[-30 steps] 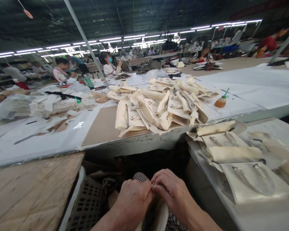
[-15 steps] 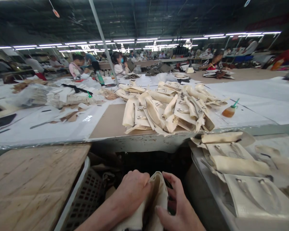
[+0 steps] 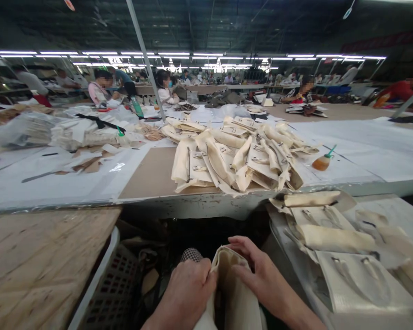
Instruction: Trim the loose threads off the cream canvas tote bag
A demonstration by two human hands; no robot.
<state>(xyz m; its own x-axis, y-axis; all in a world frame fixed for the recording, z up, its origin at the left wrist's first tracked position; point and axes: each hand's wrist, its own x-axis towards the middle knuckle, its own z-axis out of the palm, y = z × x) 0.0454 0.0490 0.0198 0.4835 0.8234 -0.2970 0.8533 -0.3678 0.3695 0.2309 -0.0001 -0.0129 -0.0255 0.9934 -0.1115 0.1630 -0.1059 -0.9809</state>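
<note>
Low at 6 o'clock, left hand (image 3: 187,293) clenched on the left edge of a cream bag (image 3: 232,293), right hand (image 3: 261,275) grasping its right edge and rim, bag mouth upward between both. Crate (image 3: 113,293) just beside at 8 o'clock, wooden board (image 3: 44,256) at 9. More bags stacked (image 3: 333,238) at 3 o'clock on a side table (image 3: 392,211). Bag heap (image 3: 234,156) at 12 on the long bench (image 3: 151,176), glue bottle (image 3: 321,161) at 1 o'clock. Other people far off at 11.

Both hands, left (image 3: 187,293) and right (image 3: 261,275), grip a cream bag (image 3: 232,293) below the worktop (image 3: 151,176); a bag pile (image 3: 234,153) lies on the worktop.
</note>
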